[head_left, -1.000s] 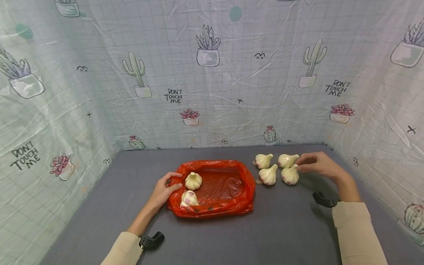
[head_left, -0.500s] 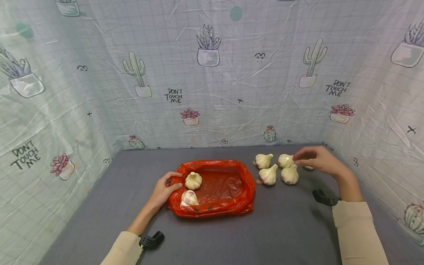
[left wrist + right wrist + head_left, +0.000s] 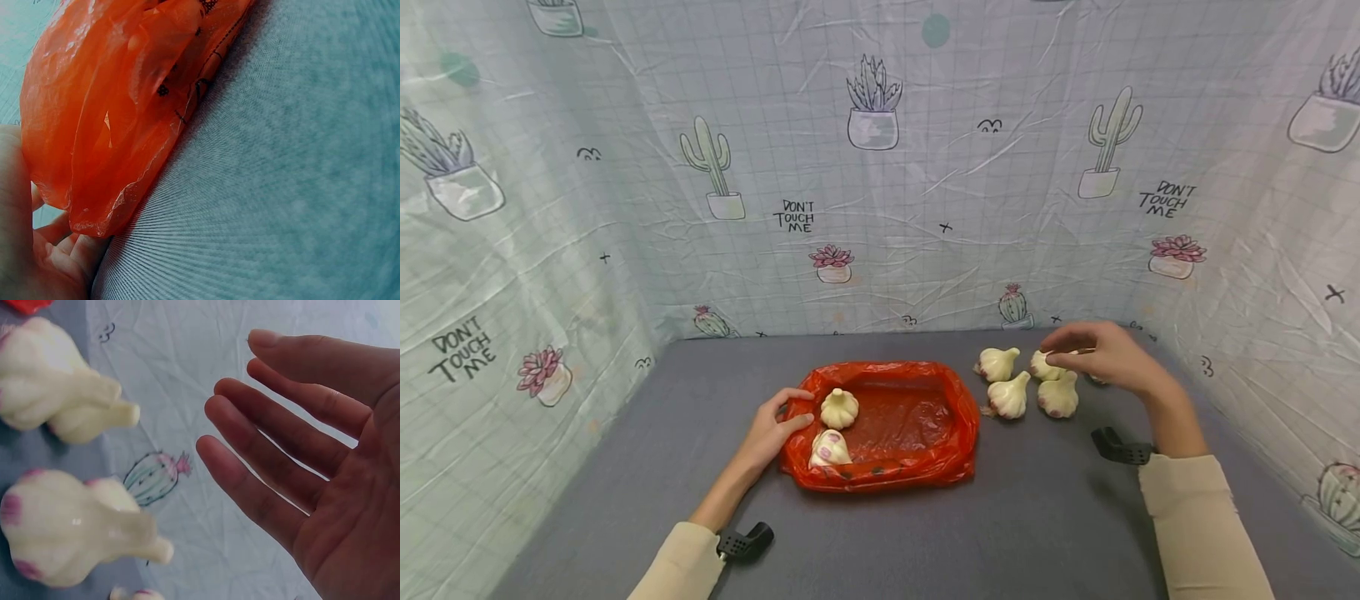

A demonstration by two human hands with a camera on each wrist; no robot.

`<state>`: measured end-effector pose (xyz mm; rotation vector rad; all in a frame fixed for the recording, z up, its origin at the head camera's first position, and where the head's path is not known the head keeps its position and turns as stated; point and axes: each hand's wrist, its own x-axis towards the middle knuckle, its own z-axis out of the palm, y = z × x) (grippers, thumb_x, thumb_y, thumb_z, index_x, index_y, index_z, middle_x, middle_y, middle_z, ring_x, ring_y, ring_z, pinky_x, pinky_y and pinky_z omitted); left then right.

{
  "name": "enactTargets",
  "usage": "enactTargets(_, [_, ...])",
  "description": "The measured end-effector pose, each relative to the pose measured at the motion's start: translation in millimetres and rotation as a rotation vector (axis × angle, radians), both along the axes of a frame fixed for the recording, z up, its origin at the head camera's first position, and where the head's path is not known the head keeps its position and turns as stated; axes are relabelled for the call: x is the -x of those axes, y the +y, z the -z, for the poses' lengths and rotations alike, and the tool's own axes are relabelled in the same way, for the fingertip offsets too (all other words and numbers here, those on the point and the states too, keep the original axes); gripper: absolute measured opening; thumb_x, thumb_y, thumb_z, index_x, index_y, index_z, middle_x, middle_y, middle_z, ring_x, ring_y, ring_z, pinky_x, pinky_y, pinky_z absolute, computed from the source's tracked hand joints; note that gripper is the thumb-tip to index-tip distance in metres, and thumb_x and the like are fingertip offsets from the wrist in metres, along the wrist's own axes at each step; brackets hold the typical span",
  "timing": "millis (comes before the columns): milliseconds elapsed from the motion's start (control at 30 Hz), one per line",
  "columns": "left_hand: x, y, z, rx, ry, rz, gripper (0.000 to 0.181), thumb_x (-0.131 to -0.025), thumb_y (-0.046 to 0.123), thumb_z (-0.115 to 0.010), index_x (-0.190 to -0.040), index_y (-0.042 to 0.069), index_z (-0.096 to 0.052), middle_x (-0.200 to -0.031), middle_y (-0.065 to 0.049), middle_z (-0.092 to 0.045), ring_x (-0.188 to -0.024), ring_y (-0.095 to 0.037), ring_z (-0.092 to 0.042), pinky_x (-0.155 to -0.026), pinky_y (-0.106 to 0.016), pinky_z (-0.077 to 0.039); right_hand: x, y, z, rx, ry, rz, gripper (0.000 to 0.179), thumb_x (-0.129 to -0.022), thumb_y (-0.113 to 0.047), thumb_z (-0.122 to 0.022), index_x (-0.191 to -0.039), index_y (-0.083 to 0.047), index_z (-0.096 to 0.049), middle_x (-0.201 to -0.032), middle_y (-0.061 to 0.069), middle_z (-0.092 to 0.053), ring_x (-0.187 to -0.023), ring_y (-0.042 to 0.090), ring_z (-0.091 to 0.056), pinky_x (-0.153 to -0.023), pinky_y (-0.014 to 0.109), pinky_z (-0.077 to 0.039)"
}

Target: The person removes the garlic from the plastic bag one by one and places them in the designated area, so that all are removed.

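Note:
A red plastic bag (image 3: 964, 446) with its mouth spread wide sits on the grey table. Two garlic bulbs (image 3: 838, 410) lie inside at its left end. My left hand (image 3: 772, 429) holds the left rim; in the left wrist view the thin red plastic hides part of its fingers. Right of the bag, several garlic bulbs (image 3: 1008, 396) stand in a cluster. Over the cluster's back right bulb hovers my right hand (image 3: 1105, 358), fingers extended and apart. Nothing is in that hand, and the right wrist view shows a gap between its fingertips and the bulbs (image 3: 78, 525).
Another bulb (image 3: 1097, 381) is mostly hidden beneath the right hand. A cactus-print curtain (image 3: 880, 208) encloses the back and both sides of the table (image 3: 880, 550). Each wrist carries a black camera mount (image 3: 745, 542).
My right hand has risen from the right-hand bulbs and shifted left over the cluster. My left hand, the bag and the bulbs have stayed in place.

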<state>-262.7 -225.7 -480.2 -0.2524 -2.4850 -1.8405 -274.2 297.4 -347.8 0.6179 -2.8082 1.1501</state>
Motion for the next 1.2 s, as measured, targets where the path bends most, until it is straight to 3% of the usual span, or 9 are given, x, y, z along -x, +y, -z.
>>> enactTargets(233, [-0.6, -0.7, 0.3, 0.002, -0.005, -0.004, 0.034, -0.095, 0.010, -0.070, -0.128, 0.004, -0.064, -0.139, -0.022, -0.058, -0.097, -0.017, -0.068, -0.078, -0.025, -0.057, -2.1, -18.1, -4.3, 0.011, 0.035, -0.027, 0.026, -0.098, -0.024, -0.073, -0.119, -0.010, -0.074, -0.118, 0.011, -0.075, -0.099, -0.003, -0.066, -0.088, 0.025, -0.055])
enactTargets(733, [0.7, -0.4, -0.4, -0.009, -0.007, 0.004, 0.035, -0.096, 0.011, -0.070, -0.129, 0.005, -0.063, -0.140, -0.022, -0.057, -0.099, -0.019, -0.068, -0.079, -0.025, -0.058, -2.5, -59.4, -6.3, 0.086, 0.044, -0.158, 0.026, -0.098, -0.020, -0.072, -0.121, -0.009, -0.073, -0.117, 0.011, -0.075, -0.101, 0.009, -0.071, -0.087, 0.024, -0.058])
enactTargets(933, [-0.1, -0.8, 3.8, -0.008, -0.012, 0.002, 0.035, -0.095, 0.010, -0.071, -0.129, 0.004, -0.064, -0.139, -0.023, -0.058, -0.097, -0.017, -0.068, -0.078, -0.026, -0.058, 2.0, -87.6, -1.8, 0.032, 0.051, -0.244, 0.025, -0.097, -0.020, -0.073, -0.121, -0.013, -0.072, -0.117, 0.010, -0.075, -0.102, 0.016, -0.072, -0.084, 0.027, -0.059])
enactTargets(1200, [1.9, -0.7, 3.0, -0.010, 0.012, -0.008, 0.034, -0.095, 0.009, -0.071, -0.128, 0.004, -0.064, -0.138, -0.021, -0.059, -0.098, -0.015, -0.067, -0.080, -0.025, -0.057, 9.5, -131.6, -7.6, -0.051, 0.075, -0.363, 0.022, -0.097, -0.018, -0.073, -0.118, -0.015, -0.073, -0.110, 0.006, -0.077, -0.099, 0.015, -0.073, -0.086, 0.036, -0.062])
